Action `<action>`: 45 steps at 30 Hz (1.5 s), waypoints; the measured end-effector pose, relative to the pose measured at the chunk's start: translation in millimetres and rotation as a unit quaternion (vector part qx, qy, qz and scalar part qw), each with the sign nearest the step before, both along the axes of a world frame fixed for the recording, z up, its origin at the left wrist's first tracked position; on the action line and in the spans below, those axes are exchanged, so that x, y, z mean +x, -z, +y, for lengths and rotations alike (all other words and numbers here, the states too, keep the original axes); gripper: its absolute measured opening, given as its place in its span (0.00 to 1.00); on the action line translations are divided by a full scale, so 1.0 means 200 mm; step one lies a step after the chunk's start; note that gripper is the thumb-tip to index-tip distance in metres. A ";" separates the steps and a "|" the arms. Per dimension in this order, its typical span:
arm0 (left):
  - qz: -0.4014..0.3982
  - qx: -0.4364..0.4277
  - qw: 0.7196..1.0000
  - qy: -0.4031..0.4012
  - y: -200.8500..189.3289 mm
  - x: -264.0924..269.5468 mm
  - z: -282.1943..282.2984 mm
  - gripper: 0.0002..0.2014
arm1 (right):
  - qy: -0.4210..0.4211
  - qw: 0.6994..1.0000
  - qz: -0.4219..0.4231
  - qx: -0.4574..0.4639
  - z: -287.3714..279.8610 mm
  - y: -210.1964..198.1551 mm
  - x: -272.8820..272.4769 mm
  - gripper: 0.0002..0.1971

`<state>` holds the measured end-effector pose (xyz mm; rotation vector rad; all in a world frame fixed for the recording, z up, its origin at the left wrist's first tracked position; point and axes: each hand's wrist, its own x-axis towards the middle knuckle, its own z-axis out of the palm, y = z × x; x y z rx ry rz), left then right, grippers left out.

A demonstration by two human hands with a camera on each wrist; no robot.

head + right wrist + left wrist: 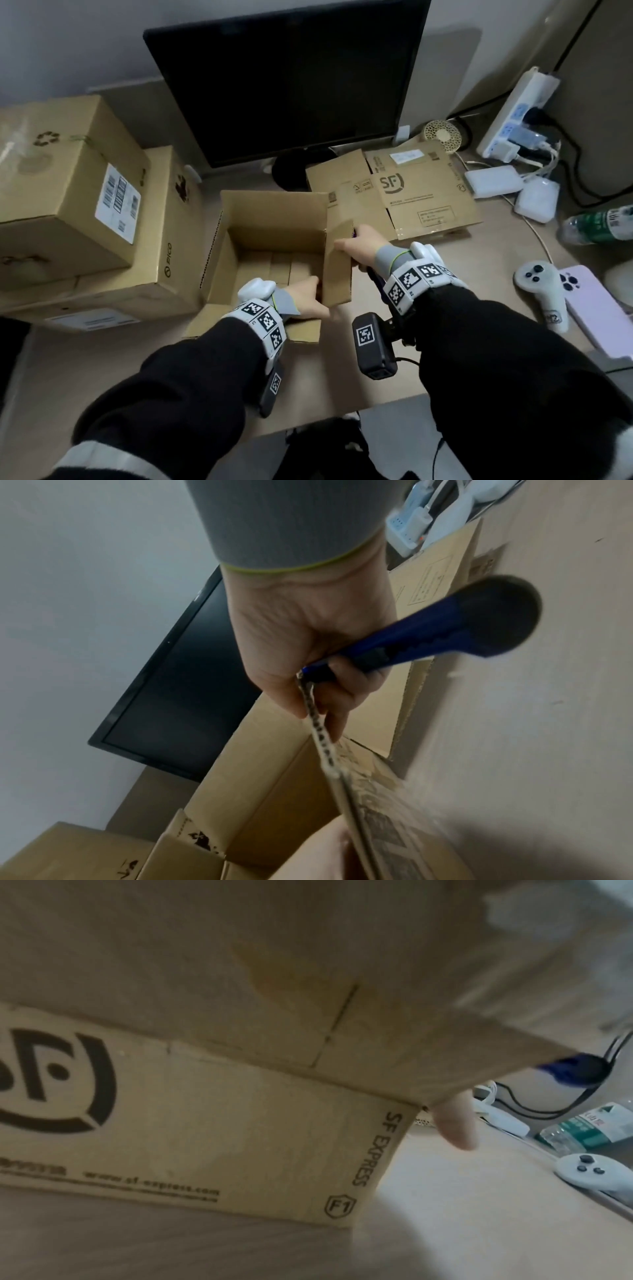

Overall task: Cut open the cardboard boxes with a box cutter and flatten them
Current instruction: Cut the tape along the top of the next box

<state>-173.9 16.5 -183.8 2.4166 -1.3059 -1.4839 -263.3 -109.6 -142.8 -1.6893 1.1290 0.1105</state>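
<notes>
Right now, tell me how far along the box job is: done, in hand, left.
Done: one flattened box lies on the desk by the monitor.
In hand: an open box stands upright; the left hand and right hand both grip its right wall, the right also holding the box cutter.
Left: two closed boxes, a small box on a big box.

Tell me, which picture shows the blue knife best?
The right wrist view: the blue box cutter fills it, gripped by the right hand. The head view shows almost none of it behind that hand. The left wrist view shows just a blurry blue bit past the box edge.
</notes>
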 end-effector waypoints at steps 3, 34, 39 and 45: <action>-0.010 -0.001 1.000 0.022 0.04 0.02 -0.01 0.38 | 0.020 0.999 -0.028 0.023 -0.01 -0.01 0.00 0.18; 0.030 -0.225 0.882 -0.413 -0.43 0.64 0.28 0.26 | 0.131 0.982 -0.137 0.007 0.06 -0.03 0.28 0.37; -0.019 -0.182 0.952 -0.245 -0.50 0.68 0.31 0.19 | 0.116 0.979 -0.170 -0.005 0.00 -0.13 0.35 0.39; -0.198 -0.366 0.876 -0.244 -0.62 0.80 0.28 0.15 | 0.067 0.986 -0.150 -0.004 -0.03 -0.20 0.43 0.37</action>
